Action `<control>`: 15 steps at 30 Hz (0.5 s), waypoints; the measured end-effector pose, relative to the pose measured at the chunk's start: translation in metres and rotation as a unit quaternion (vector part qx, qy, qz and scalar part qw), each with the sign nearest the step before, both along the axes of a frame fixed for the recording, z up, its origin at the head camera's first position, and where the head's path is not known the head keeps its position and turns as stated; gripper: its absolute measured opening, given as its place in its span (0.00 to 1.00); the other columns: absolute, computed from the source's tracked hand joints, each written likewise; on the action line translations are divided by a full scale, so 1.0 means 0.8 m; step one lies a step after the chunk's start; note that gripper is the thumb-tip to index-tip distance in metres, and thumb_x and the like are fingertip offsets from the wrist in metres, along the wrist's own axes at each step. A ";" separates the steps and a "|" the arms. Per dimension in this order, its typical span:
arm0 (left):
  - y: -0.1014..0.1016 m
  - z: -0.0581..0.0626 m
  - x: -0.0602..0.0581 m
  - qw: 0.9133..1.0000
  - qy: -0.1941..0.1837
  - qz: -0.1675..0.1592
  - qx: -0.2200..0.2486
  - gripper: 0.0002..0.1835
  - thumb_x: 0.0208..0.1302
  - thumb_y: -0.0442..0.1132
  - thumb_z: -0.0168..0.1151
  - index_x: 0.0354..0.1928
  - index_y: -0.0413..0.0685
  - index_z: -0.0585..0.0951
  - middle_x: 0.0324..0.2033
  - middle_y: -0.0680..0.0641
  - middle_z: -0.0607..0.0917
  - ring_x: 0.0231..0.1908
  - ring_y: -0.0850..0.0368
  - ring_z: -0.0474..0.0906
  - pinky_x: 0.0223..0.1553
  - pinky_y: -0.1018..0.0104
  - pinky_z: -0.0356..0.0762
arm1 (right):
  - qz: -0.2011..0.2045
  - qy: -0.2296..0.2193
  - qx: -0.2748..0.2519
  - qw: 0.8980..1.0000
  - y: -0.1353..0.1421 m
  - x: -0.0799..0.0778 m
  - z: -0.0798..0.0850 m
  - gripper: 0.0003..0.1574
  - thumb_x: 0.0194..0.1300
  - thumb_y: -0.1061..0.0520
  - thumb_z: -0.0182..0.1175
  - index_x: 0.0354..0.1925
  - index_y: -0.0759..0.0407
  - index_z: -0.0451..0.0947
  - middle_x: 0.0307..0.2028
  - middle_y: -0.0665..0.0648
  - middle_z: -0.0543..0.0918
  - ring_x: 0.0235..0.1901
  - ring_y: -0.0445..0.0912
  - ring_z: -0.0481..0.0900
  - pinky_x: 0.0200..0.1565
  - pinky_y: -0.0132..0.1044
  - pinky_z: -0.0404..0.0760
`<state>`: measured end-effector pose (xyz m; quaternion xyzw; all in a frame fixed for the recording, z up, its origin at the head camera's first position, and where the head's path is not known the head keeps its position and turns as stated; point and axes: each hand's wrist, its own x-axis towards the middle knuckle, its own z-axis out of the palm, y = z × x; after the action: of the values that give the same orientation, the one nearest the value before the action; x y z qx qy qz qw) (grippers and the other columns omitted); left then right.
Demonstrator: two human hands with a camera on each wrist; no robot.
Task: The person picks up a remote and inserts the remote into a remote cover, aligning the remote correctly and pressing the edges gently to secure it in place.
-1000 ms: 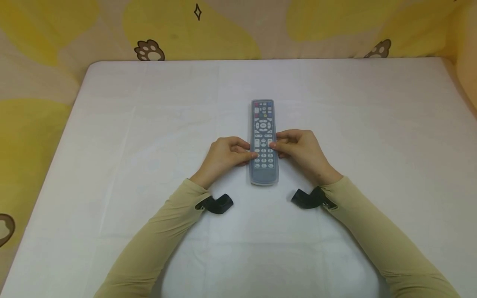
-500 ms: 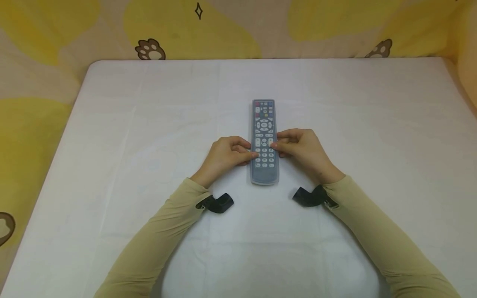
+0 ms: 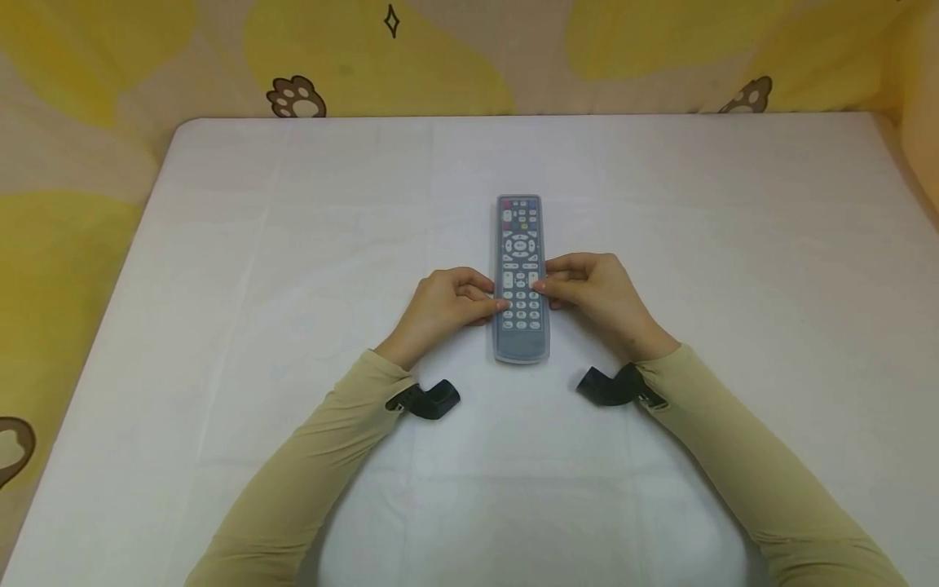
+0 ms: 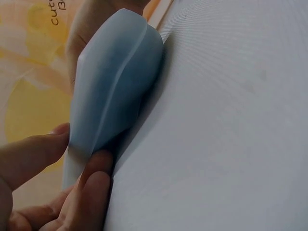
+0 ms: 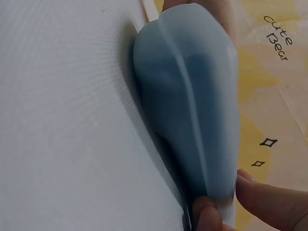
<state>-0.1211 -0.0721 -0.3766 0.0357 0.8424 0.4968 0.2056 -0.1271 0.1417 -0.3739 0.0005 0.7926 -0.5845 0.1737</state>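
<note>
A grey-blue remote control (image 3: 522, 346) in a translucent cover lies lengthwise at mid-table in the head view, buttons up. My left hand (image 3: 449, 306) pinches its left edge, thumb on the keypad and fingers along the side. From the right, my right hand (image 3: 597, 293) pinches the opposite edge slightly higher up, thumb on the face. In the left wrist view the remote control (image 4: 113, 72) appears end-on, close over the white surface, fingertips at its lower edge. The right wrist view shows the remote control's cover (image 5: 187, 96) with a seam along its side.
A white-covered table (image 3: 293, 204) lies under both arms. Behind it and at the left hangs a yellow patterned cloth (image 3: 440, 57) with paw prints. Black wrist mounts (image 3: 433, 400) stick out from both beige sleeves (image 3: 308, 465).
Almost nothing differs. Both hands keep their pinch on the remote control, and the whole head view has shifted by only a few pixels.
</note>
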 end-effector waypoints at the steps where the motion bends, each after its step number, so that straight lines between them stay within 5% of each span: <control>1: 0.000 0.001 0.000 1.000 -0.001 0.000 0.001 0.20 0.55 0.45 0.70 0.46 0.41 0.80 0.31 0.49 0.87 0.31 0.60 0.82 0.33 0.69 0.76 | 0.000 -0.001 -0.001 1.000 0.000 0.000 0.000 0.25 0.61 0.60 0.64 0.53 0.74 0.73 0.43 0.67 0.82 0.33 0.40 0.82 0.38 0.31 0.81; 15: -0.001 0.000 -0.001 1.000 -0.006 -0.001 0.010 0.19 0.56 0.43 0.69 0.47 0.40 0.79 0.31 0.48 0.87 0.31 0.59 0.81 0.33 0.69 0.76 | 0.008 0.000 0.002 1.000 0.001 0.000 0.001 0.26 0.61 0.59 0.64 0.53 0.74 0.73 0.44 0.68 0.82 0.33 0.40 0.82 0.39 0.32 0.81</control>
<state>-0.1220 -0.0727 -0.3766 0.0356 0.8361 0.5051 0.2111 -0.1271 0.1426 -0.3731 -0.0051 0.7938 -0.5813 0.1786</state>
